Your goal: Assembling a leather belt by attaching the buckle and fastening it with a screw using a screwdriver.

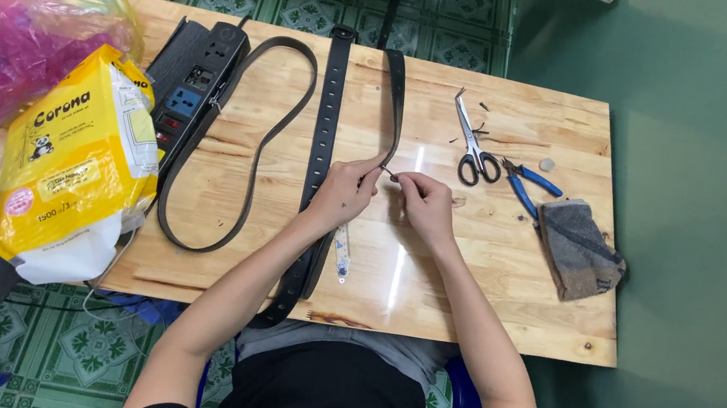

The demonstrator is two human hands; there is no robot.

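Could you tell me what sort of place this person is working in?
Probably a small home workshop for strap work: a plain wooden table on tiled floor, with black belts, scissors and blue-handled pliers.

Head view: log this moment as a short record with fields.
Surface: wooden table
Left hand: pinches the bent end of a black belt
Right hand: fingers close to the same belt end, holding something thin; too small to tell
Second belt: flat, running under the left forearm
Right of hands: scissors, blue-handled pliers, grey cloth
Left side: black power strip, yellow bag, pink plastic bag
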